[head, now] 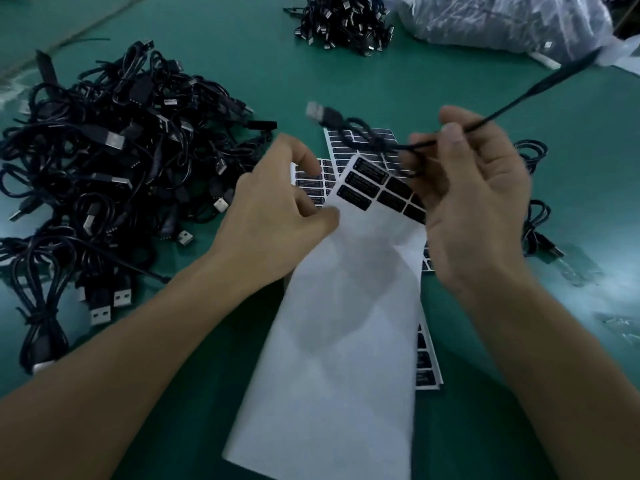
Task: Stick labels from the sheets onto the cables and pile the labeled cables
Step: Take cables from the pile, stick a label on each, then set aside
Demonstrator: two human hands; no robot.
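On the green table (242, 53), cables (104, 150) lie beside label sheets (425, 362).

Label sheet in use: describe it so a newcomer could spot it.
On the green table, look at the centre. The left hand pinches the edge of a lifted label sheet. Unlike the flat sheets beneath, it is mostly bare white backing, with black labels only at its far end.

Nothing is coming through clearly enough to read. The black labels (356, 194) on the white sheet (346, 306) near the middle are showing thin lines of pale print, but it is blurring into streaks. The other sheets (362, 138), lying just beyond it, are carrying the same unreadable print.
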